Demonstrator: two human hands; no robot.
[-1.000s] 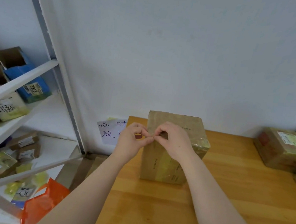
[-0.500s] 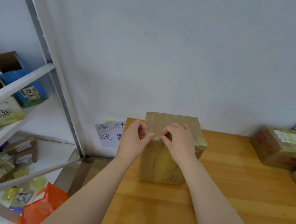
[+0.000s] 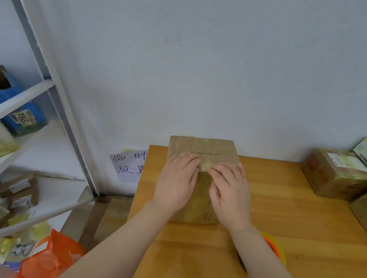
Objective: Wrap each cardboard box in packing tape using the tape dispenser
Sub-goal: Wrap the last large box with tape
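left hand (image 3: 177,181) | right hand (image 3: 229,189) — fingers (image 3: 189,160) flat, together, pressing cardboard box (image 3: 202,147) (over tape (image 3: 204,166), seemingly)

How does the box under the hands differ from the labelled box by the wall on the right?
The centre box has the left hand and right hand pressed flat on it; no hand touches the right box. The right box bears a white label; the centre box's top shows only small print. Both are brown cardboard, standing on the wooden table.
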